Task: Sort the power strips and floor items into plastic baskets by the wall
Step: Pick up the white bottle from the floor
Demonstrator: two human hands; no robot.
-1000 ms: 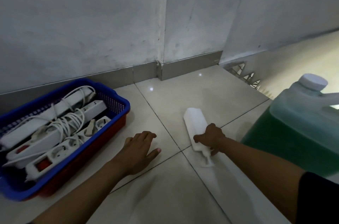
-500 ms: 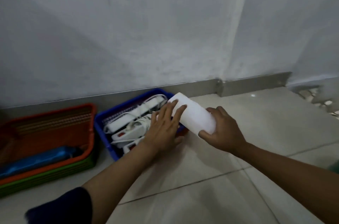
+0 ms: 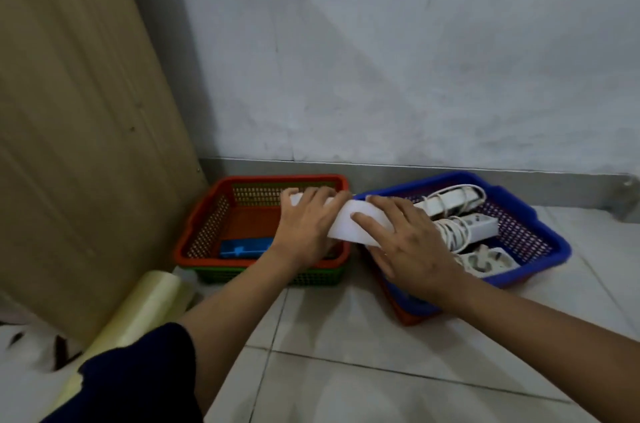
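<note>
Both hands hold a long white packet (image 3: 349, 223) above the gap between two baskets by the wall. My left hand (image 3: 308, 226) grips its left end over the red basket (image 3: 204, 218), which sits stacked on a green one (image 3: 311, 278) and contains a blue item (image 3: 244, 247). My right hand (image 3: 407, 246) grips the packet's right end over the blue basket (image 3: 540, 246), which holds several white power strips (image 3: 464, 218) with coiled cords.
A tan wooden panel (image 3: 79, 117) leans at the left. A roll of clear yellowish plastic (image 3: 138, 308) lies on the floor by it. The grey wall and skirting run behind the baskets. An orange basket edge (image 3: 407, 317) shows under the blue one.
I lifted the white packet off the floor with my right hand, my left hand joined, and both carried it left to above the red basket. The view swung left; the green jug left the frame.
</note>
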